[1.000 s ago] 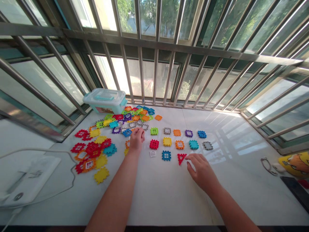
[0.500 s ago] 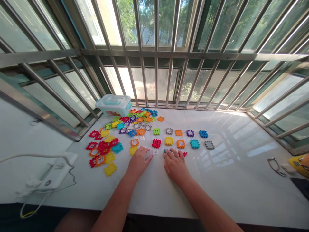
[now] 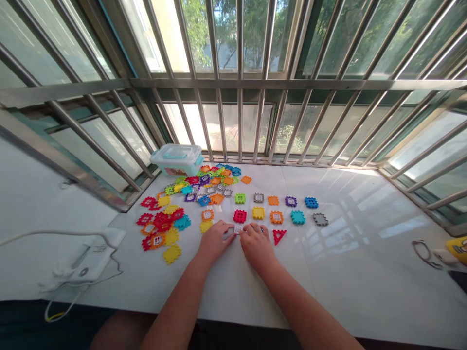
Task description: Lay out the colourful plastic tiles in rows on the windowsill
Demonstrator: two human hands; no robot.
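A small white window tile (image 3: 238, 229) lies between my two hands, near the table's middle. My left hand (image 3: 215, 241) has its thumb and index fingertips at the tile's left edge. From the other side, the bent fingers of my right hand (image 3: 256, 243) meet its right edge. Under the right fingers a blue piece (image 3: 261, 230) is mostly hidden. Just right of that hand lies a red triangle tile (image 3: 279, 236). Beyond the hands sit a red tile (image 3: 240, 216), a yellow tile (image 3: 259, 213) and an orange window tile (image 3: 276, 217), laid in a row.
Loose notched tiles (image 3: 164, 221) are heaped on the left, before a lidded plastic box (image 3: 177, 159). A power strip (image 3: 89, 257) with cables lies at the left. Metal bars (image 3: 240, 121) close off the back. Eyeglasses (image 3: 425, 253) rest at the far right.
My right hand has slid left from beside the red triangle to the white window tile, uncovering the triangle. My left hand has stayed close to that tile. The view has shifted slightly.
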